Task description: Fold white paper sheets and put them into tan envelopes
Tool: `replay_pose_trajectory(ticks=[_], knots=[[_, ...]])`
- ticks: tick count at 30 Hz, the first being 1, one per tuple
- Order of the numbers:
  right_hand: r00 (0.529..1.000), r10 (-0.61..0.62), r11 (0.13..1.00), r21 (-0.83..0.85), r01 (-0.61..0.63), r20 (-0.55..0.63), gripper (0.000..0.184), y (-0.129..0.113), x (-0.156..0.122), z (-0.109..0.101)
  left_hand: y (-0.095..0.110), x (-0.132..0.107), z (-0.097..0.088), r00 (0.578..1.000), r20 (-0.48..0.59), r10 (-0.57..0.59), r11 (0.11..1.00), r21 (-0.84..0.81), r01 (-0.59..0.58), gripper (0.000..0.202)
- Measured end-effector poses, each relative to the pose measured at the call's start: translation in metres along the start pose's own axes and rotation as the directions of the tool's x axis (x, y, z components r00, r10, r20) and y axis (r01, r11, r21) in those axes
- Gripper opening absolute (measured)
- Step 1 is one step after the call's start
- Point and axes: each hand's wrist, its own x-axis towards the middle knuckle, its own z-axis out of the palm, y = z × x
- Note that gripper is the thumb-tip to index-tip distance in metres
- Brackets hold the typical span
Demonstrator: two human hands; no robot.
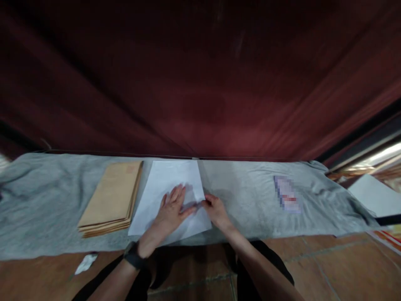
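Currently the left hand (171,212) lies flat on the white paper (175,175), fingers spread and thumb pointing toward the sheet's right edge, holding nothing. The right hand (216,211) is at that same edge, thumb and fingertips drawn close together; whether the edge is caught between them I cannot tell. The two hands are near each other.

The paper rests on a gray cloth (242,184), its near edge close to the cloth's front edge and its far edge just short of the dark red backdrop (200,113). On the left, only a narrow strip of cloth separates it from a stack of brown envelopes (112,190), whose layers show unevenly along the near side. On the right the room is wider: a broad stretch of cloth runs from the right hand to a small blurred item (287,194). Below the front edge is the tiled floor (194,288), with a white scrap (86,264) near the envelopes' side.
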Motion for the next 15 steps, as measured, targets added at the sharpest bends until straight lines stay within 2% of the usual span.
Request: replay_pose_trajectory(ticks=[3, 6, 8, 12, 15], knots=[[0.987, 0.095, 0.985, 0.156, -0.074, -0.132, 0.019, 0.009, 0.006, -0.026, -0.029, 0.009, -0.012, 0.97, -0.178, -0.166, 0.985, -0.082, 0.154, 0.072], [0.968, 0.161, 0.96, 0.257, -0.108, -0.194, 0.021, 0.017, 0.005, -0.054, -0.042, 0.016, -0.016, 0.956, -0.168, -0.239, 0.959, -0.197, 0.205, 0.068], [0.957, 0.196, 0.949, 0.285, -0.131, -0.213, 0.024, 0.022, 0.002, -0.07, -0.036, 0.018, -0.013, 0.97, -0.107, -0.219, 0.946, -0.268, 0.184, 0.065], [0.937, 0.278, 0.92, 0.34, -0.196, -0.212, 0.026, 0.03, -0.008, -0.088, -0.007, 0.018, 0.004, 0.996, -0.045, -0.071, 0.922, -0.384, 0.049, 0.062], [0.931, 0.304, 0.915, 0.336, -0.226, -0.202, 0.027, 0.034, -0.013, -0.098, 0.012, 0.021, 0.015, 0.998, -0.002, -0.056, 0.899, -0.434, 0.049, 0.061]])
